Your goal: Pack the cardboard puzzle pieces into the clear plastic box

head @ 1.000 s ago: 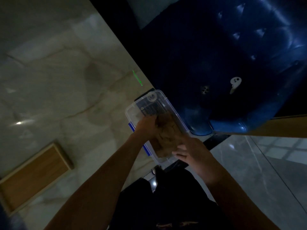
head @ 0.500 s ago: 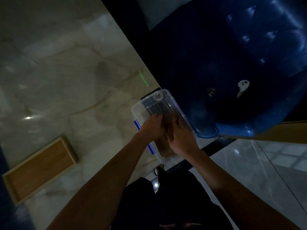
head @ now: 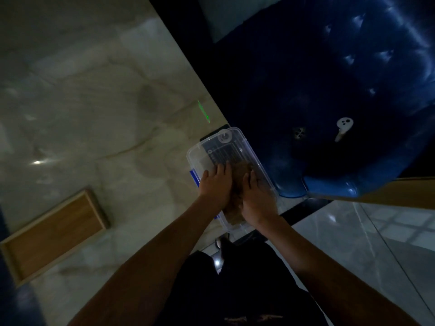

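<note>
The marble tabletop (head: 82, 109) fills the left of the view, with a blue tufted sofa (head: 341, 90) beyond its right edge. A shallow wooden tray (head: 51, 234) lies empty near the tabletop's near-left part, well apart from the work. The clear plastic box (head: 226, 147) sits at the tabletop's right edge, its near end slightly overhanging it, a blue latch (head: 194, 178) on its left side. Inside, a brown heap of cardboard puzzle pieces (head: 240, 170) shows between the hands and again at the box's near end.

Both hands are in the box, flat and spread, palms down: the left hand (head: 215, 187) along the left wall, the right hand (head: 257, 198) along the right, gripping nothing that I can see. The light is dim, so single pieces cannot be made out.

The step in hand looks like pressing and levelling the pile. Next, the far end of the box seems less full, so the pieces likely need pushing that way before any lid goes on.
</note>
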`<act>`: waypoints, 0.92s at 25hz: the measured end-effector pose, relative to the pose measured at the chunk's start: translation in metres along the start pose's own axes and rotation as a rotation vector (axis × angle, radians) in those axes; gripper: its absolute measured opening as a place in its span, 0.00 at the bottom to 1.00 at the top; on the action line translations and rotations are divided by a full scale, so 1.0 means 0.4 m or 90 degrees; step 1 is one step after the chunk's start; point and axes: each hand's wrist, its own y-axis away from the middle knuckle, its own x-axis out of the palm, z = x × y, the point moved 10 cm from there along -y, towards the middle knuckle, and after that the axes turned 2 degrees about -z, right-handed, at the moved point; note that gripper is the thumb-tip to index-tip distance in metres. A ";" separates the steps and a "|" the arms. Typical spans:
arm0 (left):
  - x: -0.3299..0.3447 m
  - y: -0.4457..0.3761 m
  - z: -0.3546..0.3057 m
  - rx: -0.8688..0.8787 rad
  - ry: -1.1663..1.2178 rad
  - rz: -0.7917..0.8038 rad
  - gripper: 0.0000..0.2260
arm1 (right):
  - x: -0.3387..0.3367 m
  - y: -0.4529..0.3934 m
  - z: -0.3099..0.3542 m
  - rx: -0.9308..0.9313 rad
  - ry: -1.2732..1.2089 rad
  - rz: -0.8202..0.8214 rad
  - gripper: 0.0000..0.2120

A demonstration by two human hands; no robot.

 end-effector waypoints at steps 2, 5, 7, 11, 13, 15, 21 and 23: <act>-0.013 0.018 0.003 -0.006 -0.013 -0.043 0.39 | 0.000 0.000 0.002 0.011 0.006 -0.007 0.40; -0.006 0.071 0.000 0.027 -0.009 -0.087 0.36 | -0.006 -0.005 0.007 0.015 0.020 0.004 0.41; 0.018 0.116 0.002 0.048 -0.014 -0.097 0.36 | -0.010 -0.015 0.012 0.015 0.023 0.028 0.40; 0.046 0.186 0.020 0.013 0.036 -0.137 0.34 | -0.015 -0.025 0.031 0.057 0.052 0.049 0.38; 0.048 0.231 0.068 -0.056 0.133 -0.174 0.34 | -0.017 -0.025 0.054 0.061 0.078 0.041 0.38; 0.069 0.295 0.150 -0.156 0.197 -0.205 0.33 | -0.020 -0.027 0.063 0.070 0.091 0.027 0.36; 0.308 0.501 0.331 -0.349 0.158 0.010 0.32 | -0.054 -0.038 0.069 0.018 0.206 -0.023 0.27; 0.335 0.562 0.357 -0.392 0.211 0.020 0.32 | -0.078 -0.021 0.070 0.013 0.230 -0.039 0.22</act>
